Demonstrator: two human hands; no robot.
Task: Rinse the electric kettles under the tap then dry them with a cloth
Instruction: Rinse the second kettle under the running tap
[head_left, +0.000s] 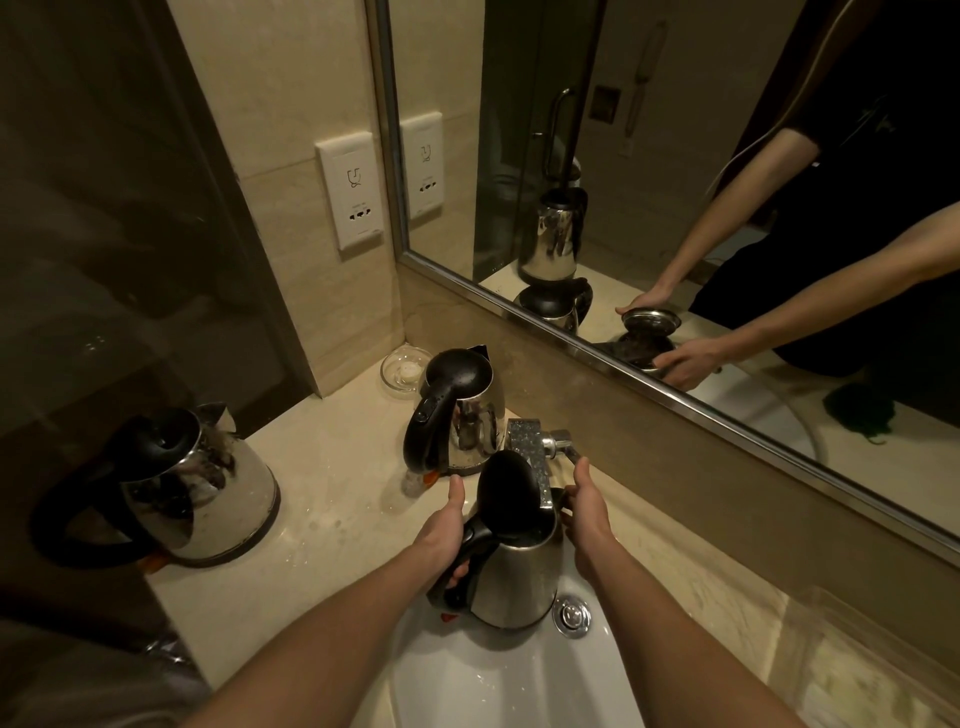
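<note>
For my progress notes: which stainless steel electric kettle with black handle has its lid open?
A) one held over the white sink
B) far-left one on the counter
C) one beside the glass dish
A: the held steel kettle has its black lid raised beside the chrome tap; the far-left kettle and the middle kettle have lids down.

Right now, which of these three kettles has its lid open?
The held kettle, over the sink between the left hand and right hand: its black lid stands up. The far-left kettle and the back kettle have theirs down.
</note>
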